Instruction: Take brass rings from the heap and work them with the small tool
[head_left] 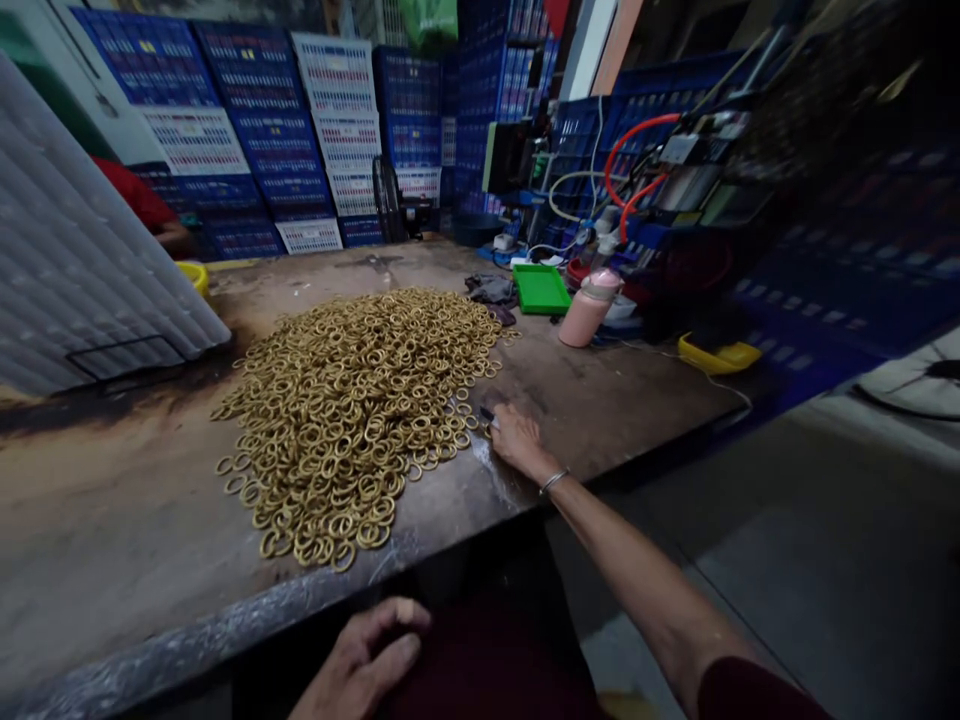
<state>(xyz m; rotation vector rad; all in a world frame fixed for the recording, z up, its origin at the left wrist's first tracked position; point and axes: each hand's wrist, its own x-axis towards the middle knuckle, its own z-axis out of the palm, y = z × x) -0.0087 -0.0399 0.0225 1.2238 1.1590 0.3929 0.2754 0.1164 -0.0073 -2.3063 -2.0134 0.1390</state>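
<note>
A wide heap of brass-coloured metal rings [360, 400] is spread over the worn tabletop [150, 540]. My right hand [516, 440], with a bangle on the wrist, rests low on the table at the heap's right edge. Its fingers are closed on a small dark-tipped object [487, 413], mostly hidden by the hand; its kind cannot be made out. Below the table's front edge, over my lap, is my left hand [367, 655]. Nothing is in it, and its thumb and curled fingers are apart.
Right of the heap stand a pink bottle [589, 308], a green tray [541, 289] and a machine with red hoses [682, 170]. A white corrugated panel [90, 250] leans at left, with another person's arm [169, 235] behind. Crates [262, 130] are stacked at the back.
</note>
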